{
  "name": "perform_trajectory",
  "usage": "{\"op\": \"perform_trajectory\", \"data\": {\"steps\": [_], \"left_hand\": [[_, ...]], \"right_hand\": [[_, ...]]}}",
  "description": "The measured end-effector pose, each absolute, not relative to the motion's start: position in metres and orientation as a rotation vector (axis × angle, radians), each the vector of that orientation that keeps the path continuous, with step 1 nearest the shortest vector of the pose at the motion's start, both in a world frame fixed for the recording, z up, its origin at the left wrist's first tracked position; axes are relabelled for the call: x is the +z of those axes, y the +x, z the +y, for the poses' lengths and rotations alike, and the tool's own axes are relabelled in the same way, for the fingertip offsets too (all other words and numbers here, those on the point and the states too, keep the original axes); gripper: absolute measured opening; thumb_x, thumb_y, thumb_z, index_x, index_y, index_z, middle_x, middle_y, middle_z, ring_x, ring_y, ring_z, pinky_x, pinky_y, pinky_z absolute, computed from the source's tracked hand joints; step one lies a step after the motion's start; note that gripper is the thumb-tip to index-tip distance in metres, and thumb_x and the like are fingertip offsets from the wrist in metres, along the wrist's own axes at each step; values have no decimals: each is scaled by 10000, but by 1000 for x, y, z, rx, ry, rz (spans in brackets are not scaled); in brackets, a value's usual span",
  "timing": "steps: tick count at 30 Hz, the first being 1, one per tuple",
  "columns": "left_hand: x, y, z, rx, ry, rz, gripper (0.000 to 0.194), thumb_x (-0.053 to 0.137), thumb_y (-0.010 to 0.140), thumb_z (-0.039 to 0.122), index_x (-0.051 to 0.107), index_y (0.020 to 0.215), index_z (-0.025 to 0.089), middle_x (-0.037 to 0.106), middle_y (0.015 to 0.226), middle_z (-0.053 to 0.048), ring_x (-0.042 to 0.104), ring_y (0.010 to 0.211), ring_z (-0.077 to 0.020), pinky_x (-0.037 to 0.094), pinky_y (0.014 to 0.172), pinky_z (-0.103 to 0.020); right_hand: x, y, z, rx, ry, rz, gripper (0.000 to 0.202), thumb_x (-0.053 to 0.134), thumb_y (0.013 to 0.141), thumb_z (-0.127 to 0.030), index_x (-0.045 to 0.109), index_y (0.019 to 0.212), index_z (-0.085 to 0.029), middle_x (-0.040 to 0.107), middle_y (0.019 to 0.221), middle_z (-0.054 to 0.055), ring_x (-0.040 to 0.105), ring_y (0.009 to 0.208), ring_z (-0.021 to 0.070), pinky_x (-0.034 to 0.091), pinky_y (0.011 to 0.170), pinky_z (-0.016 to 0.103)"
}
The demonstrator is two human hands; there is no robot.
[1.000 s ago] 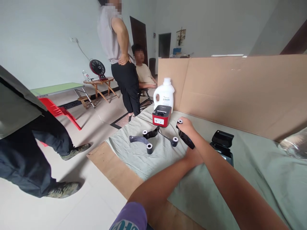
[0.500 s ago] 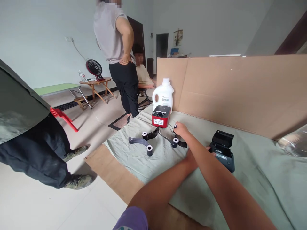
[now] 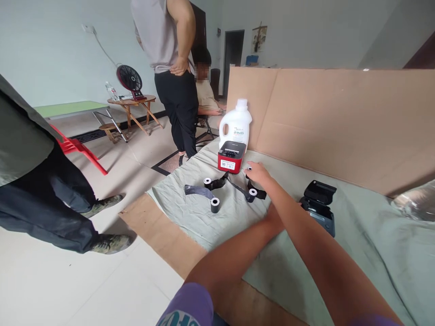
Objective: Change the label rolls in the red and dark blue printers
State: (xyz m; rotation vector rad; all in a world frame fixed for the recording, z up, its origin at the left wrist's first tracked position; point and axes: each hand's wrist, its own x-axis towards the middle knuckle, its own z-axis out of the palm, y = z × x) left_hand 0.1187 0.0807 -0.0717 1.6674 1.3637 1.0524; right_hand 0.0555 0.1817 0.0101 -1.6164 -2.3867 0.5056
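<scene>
My arms cross, the right over the left. My right hand (image 3: 258, 174) is closed around a small black roll with a white core (image 3: 249, 168), at the far side of the cloth. Its dark strip lies curled below the fingers. Close by stands another black roll (image 3: 252, 194) with its strip unwound. Two more rolls lie to the left, one farther back (image 3: 207, 182) and one nearer (image 3: 215, 205). My left hand (image 3: 277, 216) reaches beside a small dark printer (image 3: 319, 210) with its lid raised; my right forearm hides its fingers.
Behind the rolls are a red and black label printer (image 3: 232, 156) and a white jug (image 3: 237, 122). A cardboard panel (image 3: 333, 127) borders the far side. A person (image 3: 30, 181) stands at the left, another (image 3: 176, 90) farther back, and one sits behind. Clear plastic wrap (image 3: 416, 199) lies right.
The camera view has shifted a little, so the scene sits higher. My right hand stays at the roll. The left fingers, partly seen at the dark printer before, are now hidden behind my right forearm.
</scene>
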Motion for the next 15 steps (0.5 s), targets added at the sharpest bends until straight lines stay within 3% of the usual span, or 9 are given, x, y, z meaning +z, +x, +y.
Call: {"op": "perform_trajectory", "data": {"steps": [2, 6, 9, 15], "left_hand": [[-70, 116, 80, 1050, 1700, 1348, 530, 699, 820, 549, 687, 1277, 281, 643, 1360, -21, 550, 1294, -308, 301, 1242, -360], [-69, 115, 81, 989, 1723, 1333, 573, 638, 857, 569, 646, 1331, 249, 588, 1431, -47, 493, 1359, -317, 243, 1260, -398], [-69, 118, 88, 901, 1758, 1344, 633, 591, 884, 580, 610, 1377, 184, 576, 1439, -101, 488, 1361, -349, 224, 1254, -439], [-70, 126, 101, 860, 1804, 1440, 629, 547, 897, 594, 644, 1347, 165, 670, 1311, -129, 554, 1298, -347, 259, 1224, -432]], "right_hand": [[20, 63, 166, 475, -1485, -2381, 406, 524, 929, -393, 607, 1299, -249, 560, 1263, 132, 609, 933, 225, 437, 793, 301], [23, 92, 122, 440, -1259, -2461, 267, 498, 933, -376, 729, 970, -247, 576, 1021, 79, 564, 949, 220, 434, 835, 299], [8, 112, 97, 356, -1303, -2538, 218, 606, 867, -409, 720, 965, -252, 553, 1021, 84, 514, 1026, 268, 438, 843, 334], [-20, 119, 94, 211, -1273, -2500, 129, 655, 818, -265, 686, 935, -222, 545, 1040, 99, 470, 1033, 283, 432, 887, 380]]}}
